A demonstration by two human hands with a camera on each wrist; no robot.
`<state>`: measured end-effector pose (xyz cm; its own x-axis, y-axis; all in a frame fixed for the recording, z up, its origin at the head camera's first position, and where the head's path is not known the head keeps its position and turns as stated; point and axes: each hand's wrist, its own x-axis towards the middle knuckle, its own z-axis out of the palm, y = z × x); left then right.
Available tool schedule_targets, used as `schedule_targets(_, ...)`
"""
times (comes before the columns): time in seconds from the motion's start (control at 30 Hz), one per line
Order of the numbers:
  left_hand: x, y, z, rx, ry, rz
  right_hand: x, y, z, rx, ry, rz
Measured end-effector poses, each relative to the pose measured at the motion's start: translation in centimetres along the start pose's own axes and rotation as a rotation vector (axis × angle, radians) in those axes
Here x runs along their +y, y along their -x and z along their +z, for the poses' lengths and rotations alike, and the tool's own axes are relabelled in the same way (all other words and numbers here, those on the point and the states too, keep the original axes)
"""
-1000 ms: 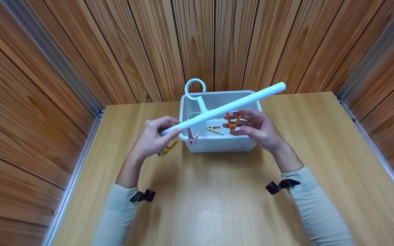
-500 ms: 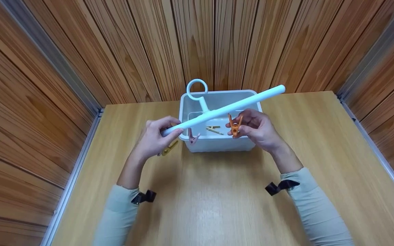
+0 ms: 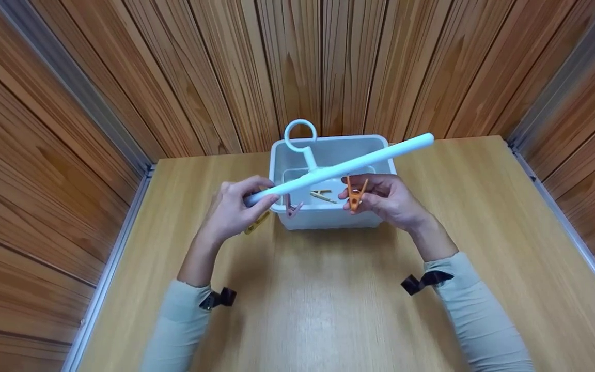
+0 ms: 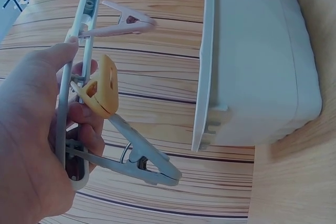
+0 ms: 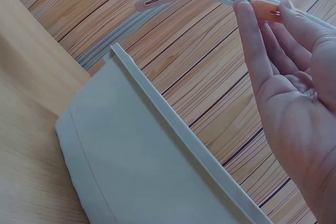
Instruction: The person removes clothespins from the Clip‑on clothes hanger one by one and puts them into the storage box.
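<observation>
My left hand (image 3: 233, 209) grips the near end of a white clip hanger bar (image 3: 339, 166) and holds it slanted above a white plastic bin (image 3: 328, 217). A ring hook (image 3: 300, 135) stands up from the bar's middle. My right hand (image 3: 375, 199) pinches an orange clothespin (image 3: 355, 192) just under the bar. A pink clothespin (image 3: 291, 207) hangs from the bar near the left hand. In the left wrist view a yellow clip (image 4: 101, 87), a grey clip (image 4: 139, 153) and a pink clip (image 4: 123, 24) hang off the bar by my fingers. A yellow pin (image 3: 322, 196) lies inside the bin.
The bin stands at the far middle of a light wooden table (image 3: 328, 299), close to a wood-panelled wall (image 3: 297, 67). Metal rails (image 3: 116, 243) edge the table on left and right. Black wrist straps (image 3: 421, 281) sit on both pale sleeves.
The right hand has turned the orange clothespin and lowered it slightly under the bar. The left hand and bar have barely shifted.
</observation>
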<state>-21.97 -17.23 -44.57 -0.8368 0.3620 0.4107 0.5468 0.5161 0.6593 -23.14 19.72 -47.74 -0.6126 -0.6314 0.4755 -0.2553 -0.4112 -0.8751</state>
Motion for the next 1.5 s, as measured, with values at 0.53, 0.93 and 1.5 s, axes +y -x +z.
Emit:
schedule_targets(0.53, 0.6, 0.2, -0.5, -0.069, -0.031, 0.033, 0.8, 0.3, -0.5, -0.092, -0.069, -0.063)
schedule_targets(0.93, 0.3, 0.3, -0.8, -0.087, -0.066, 0.066, 0.9, 0.4, -0.5, -0.124, -0.119, -0.072)
schedule_targets(1.5, 0.4, 0.2, -0.6, 0.001, -0.207, 0.095, 0.4, 1.0, 0.1, 0.034, 0.104, 0.002)
